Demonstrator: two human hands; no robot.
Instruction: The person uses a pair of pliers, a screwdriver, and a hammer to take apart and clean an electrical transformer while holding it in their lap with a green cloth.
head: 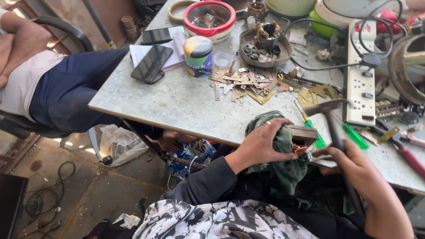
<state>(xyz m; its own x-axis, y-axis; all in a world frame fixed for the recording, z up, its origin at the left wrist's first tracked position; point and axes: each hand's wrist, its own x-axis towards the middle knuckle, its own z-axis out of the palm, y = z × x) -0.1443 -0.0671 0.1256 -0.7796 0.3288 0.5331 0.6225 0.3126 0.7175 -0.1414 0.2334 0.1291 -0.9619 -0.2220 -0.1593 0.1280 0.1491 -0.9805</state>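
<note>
The left hand (261,144) curls shut over a green cloth (283,166) wrapped round a metal block (302,132) at the table's (177,102) near edge. The right hand (354,170) grips a hammer (333,126) by its handle, head raised just above the block, beside green screwdrivers (354,136)

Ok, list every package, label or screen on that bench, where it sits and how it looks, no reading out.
Phone: dark blank screen, lying on the table's left part, overhanging the papers.
Second phone: black slab farther back, on the papers.
Printed tin: round, upright beside the phones, multicoloured label, pale lid.
Printed bag: blue and white, under the table.
</note>
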